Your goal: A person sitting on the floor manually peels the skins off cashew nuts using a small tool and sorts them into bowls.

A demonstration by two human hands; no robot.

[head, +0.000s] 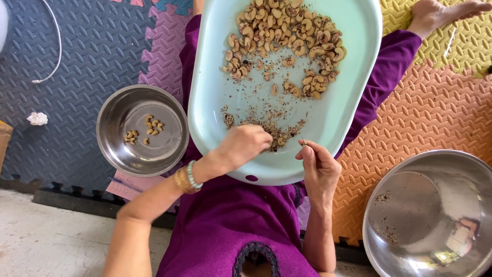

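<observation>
A pale green tray (pixel 353 61) rests on the person's lap, over purple clothing. At its far end lies a heap of cashews (pixel 284 38); near its close edge sits a patch of brown husk bits (pixel 266 125).

The left hand (pixel 243 146) is over the tray's near edge, fingers curled down together into the husk bits; whether they pinch anything cannot be told, since the fingertips are hidden. The right hand (pixel 319 166) is at the tray's near right rim, thumb and forefinger closed on a small dark piece, perhaps a husk flake, with the other fingers loosely bent.

Left of the tray, touching its side, stands a small steel bowl (pixel 115 146) holding a few cashews. Right of the tray and nearer the person sits a large steel bowl (pixel 435 169) with some crumbs in it.
</observation>
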